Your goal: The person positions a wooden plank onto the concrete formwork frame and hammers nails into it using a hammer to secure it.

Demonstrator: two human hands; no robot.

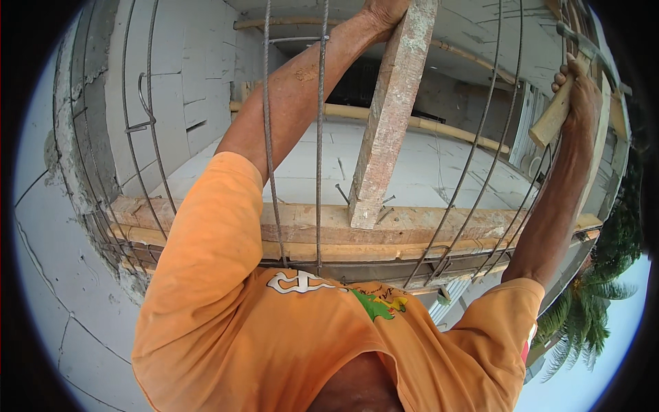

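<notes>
At the top edge of the head view, my left hand (388, 9) grips the upper part of a rough wooden post (392, 117), its fingers mostly hidden. The post's lower end rests against a horizontal wooden beam (302, 223), where several bent nails (342, 193) stick out on both sides. Raised at the upper right, my right hand (583, 96) is closed around the wooden handle of a hammer (551, 115). The metal hammer head shows above the hand, close to upright timber at the rim.
Thin vertical steel bars (320, 137) stand between me and the room, to both sides of the post. Bamboo poles (439, 126) cross behind. A pale block wall (158, 103) rises at left with rough concrete beside it. A palm tree (583, 316) shows at lower right.
</notes>
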